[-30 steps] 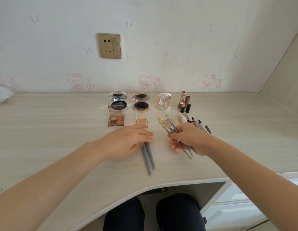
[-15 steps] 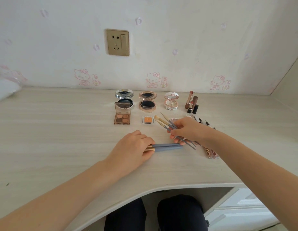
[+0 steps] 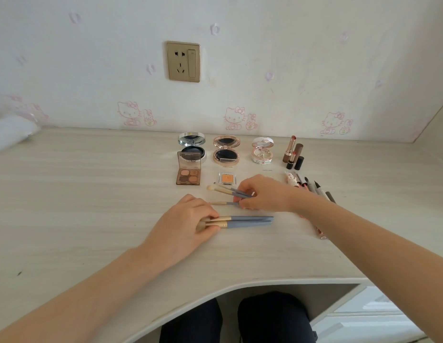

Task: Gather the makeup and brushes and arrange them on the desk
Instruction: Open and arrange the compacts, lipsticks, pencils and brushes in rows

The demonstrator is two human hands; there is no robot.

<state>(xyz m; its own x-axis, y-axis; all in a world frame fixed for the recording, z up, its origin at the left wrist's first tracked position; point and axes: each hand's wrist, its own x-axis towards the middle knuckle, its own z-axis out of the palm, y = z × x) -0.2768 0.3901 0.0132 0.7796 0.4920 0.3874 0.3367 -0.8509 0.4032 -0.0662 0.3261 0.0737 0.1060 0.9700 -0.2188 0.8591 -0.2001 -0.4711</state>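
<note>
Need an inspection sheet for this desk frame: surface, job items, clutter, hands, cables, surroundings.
Surface: pale wood-grain desk, curved front edge.
Job's things: three open round compacts in the back row; four-pan eyeshadow palette; single orange eyeshadow; lipsticks upright; pens at right; two large blue-handled brushes lying sideways; small brushes.
Clutter: white object at the left edge, unclear.
Hands: left hand rests on the large brush heads; right hand has a grip on the small brushes.
Cables: nothing seen.
Surroundings: wall socket, cartoon cat wallpaper.
</note>
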